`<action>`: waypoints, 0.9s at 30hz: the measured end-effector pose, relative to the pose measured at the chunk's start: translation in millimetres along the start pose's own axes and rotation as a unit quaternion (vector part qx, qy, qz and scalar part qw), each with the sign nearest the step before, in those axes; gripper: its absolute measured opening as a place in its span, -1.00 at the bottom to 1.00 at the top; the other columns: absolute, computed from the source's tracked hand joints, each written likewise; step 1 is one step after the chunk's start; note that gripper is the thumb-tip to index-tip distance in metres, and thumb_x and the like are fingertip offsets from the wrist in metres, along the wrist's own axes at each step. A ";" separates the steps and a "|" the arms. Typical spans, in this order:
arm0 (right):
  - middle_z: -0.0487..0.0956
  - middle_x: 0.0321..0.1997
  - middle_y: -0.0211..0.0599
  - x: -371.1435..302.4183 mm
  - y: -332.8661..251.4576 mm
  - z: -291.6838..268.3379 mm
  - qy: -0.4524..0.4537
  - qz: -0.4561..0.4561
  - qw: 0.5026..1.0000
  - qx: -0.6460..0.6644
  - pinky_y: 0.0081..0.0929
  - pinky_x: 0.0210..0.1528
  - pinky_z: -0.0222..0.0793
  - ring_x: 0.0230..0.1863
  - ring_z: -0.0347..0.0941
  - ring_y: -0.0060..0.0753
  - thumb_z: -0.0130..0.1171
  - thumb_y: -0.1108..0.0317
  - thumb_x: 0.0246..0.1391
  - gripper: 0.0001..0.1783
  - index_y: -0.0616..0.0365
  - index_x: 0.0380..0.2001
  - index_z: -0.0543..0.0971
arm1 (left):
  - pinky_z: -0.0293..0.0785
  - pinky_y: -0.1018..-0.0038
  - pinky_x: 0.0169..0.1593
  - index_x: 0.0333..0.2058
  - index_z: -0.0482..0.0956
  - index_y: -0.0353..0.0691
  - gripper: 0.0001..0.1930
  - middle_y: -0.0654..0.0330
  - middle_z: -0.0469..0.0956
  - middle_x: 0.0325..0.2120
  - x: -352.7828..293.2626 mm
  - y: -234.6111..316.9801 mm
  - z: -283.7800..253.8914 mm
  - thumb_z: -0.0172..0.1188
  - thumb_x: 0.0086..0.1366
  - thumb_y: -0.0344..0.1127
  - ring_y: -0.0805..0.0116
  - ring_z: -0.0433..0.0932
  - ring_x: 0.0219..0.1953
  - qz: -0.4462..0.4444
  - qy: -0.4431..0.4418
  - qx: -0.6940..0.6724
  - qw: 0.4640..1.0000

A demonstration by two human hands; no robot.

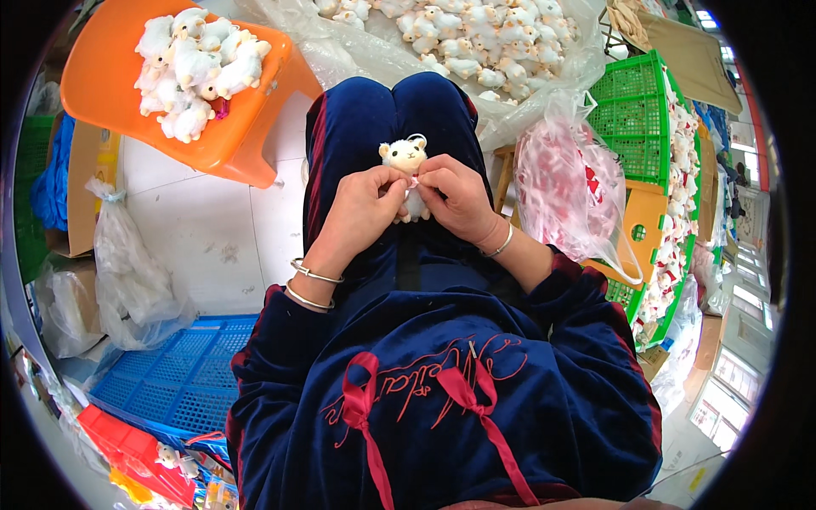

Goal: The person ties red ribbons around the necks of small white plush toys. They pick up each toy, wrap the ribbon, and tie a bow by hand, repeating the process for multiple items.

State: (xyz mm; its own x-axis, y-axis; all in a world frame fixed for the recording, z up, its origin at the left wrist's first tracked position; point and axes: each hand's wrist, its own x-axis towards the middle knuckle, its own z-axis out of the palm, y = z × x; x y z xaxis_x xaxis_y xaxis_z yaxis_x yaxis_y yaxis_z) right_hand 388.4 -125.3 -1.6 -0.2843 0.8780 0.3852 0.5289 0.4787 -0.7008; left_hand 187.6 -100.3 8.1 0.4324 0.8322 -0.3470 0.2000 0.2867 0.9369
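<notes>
Between the fingers of the left hand [367, 206] and right hand [461, 201], a pinched, thin pale-pink strip [414, 182] on a fluffy white plush lamb [404, 156] could slip if either grip slackens.

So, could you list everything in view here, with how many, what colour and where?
Plush toy: 1, cream and white, upper centre
Stool: 1, orange, upper left
Piled plush toys: overlapping, uncountable, white, on the stool
Plastic sheeting: count unclear, clear, top
Heaped plush toys: many, white, on the sheeting
Filled bag: 1, clear with pink-and-red contents, right
Green crate: at least 1, green, right
Small items: many, white and red, far right
Knotted bag: 1, pale, left
Blue crate: 1, blue, lower left
Red container: 1, red, lower left
Left hand: 1, bare, at the toy's front
Right hand: 1, bare, at the toy's front
</notes>
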 end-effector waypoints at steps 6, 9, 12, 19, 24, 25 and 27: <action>0.61 -0.26 -0.19 -2.9 4.4 1.5 0.007 -0.020 1.000 -0.001 -0.33 -0.27 0.54 -0.30 0.59 -0.10 0.36 0.59 0.00 -0.82 0.17 -0.39 0.53 | 0.60 0.64 -0.29 -0.15 0.67 -0.39 -0.84 0.25 0.69 -0.41 -0.9 0.5 3.2 0.22 0.45 -0.39 0.57 0.65 -0.43 -0.006 0.025 -0.043 0.999; 0.61 -0.25 -0.19 -1.1 1.6 0.3 0.003 -0.027 1.000 -0.011 -0.33 -0.28 0.54 -0.30 0.58 -0.11 0.36 0.59 0.00 -0.81 0.17 -0.39 0.53 | 0.59 0.64 -0.30 -0.14 0.67 -0.38 -0.85 0.27 0.69 -0.40 -2.3 0.0 2.9 0.25 0.43 -0.40 0.58 0.65 -0.42 0.002 0.014 -0.051 0.999; 0.61 -0.25 -0.20 0.0 0.3 -0.2 0.003 -0.034 0.999 -0.015 -0.34 -0.27 0.53 -0.30 0.58 -0.13 0.36 0.59 -0.01 -0.82 0.17 -0.39 0.53 | 0.59 0.64 -0.30 -0.14 0.67 -0.38 -0.85 0.27 0.69 -0.40 -2.1 -3.3 5.6 0.27 0.42 -0.41 0.60 0.64 -0.42 0.034 0.018 -0.052 0.998; 0.61 -0.24 -0.23 0.4 0.1 -1.4 -0.005 -0.040 0.999 -0.023 -0.34 -0.26 0.54 -0.27 0.58 -0.14 0.38 0.58 -0.04 -0.81 0.17 -0.39 0.55 | 0.58 0.63 -0.31 -0.13 0.66 -0.39 -0.85 0.26 0.67 -0.43 -1.1 2.3 3.8 0.24 0.43 -0.43 0.60 0.62 -0.45 0.018 0.014 -0.034 0.999; 0.61 -0.24 -0.24 0.4 1.3 -1.9 -0.010 -0.045 0.999 -0.030 -0.34 -0.25 0.54 -0.26 0.58 -0.14 0.39 0.57 -0.06 -0.80 0.17 -0.38 0.55 | 0.57 0.63 -0.30 -0.18 0.64 -0.39 -0.88 0.27 0.65 -0.46 -0.6 -0.1 5.6 0.25 0.42 -0.43 0.60 0.63 -0.44 0.039 0.012 -0.017 0.999; 0.61 -0.25 -0.24 0.2 1.2 -1.5 -0.009 -0.044 0.999 -0.029 -0.34 -0.25 0.54 -0.26 0.58 -0.14 0.40 0.56 -0.06 -0.80 0.17 -0.38 0.55 | 0.57 0.63 -0.30 -0.18 0.63 -0.38 -0.88 0.27 0.65 -0.47 -0.9 -1.9 6.4 0.25 0.42 -0.44 0.59 0.63 -0.44 0.057 0.018 0.001 0.998; 0.61 -0.24 -0.24 0.2 1.1 -1.1 -0.007 -0.043 0.999 -0.029 -0.34 -0.25 0.54 -0.25 0.58 -0.15 0.40 0.55 -0.06 -0.80 0.16 -0.39 0.55 | 0.57 0.63 -0.30 -0.19 0.62 -0.38 -0.90 0.27 0.64 -0.47 -2.7 -6.3 8.6 0.25 0.42 -0.44 0.59 0.64 -0.43 0.093 0.029 0.035 0.995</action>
State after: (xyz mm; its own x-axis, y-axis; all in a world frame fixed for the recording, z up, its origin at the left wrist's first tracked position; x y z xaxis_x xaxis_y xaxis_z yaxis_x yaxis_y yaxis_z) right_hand 389.9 -124.6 -1.6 -0.3419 0.8335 0.4340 0.5465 0.5521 -0.6297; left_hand 192.7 -108.4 2.7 0.4167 0.8943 -0.1630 0.1824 0.0934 0.9788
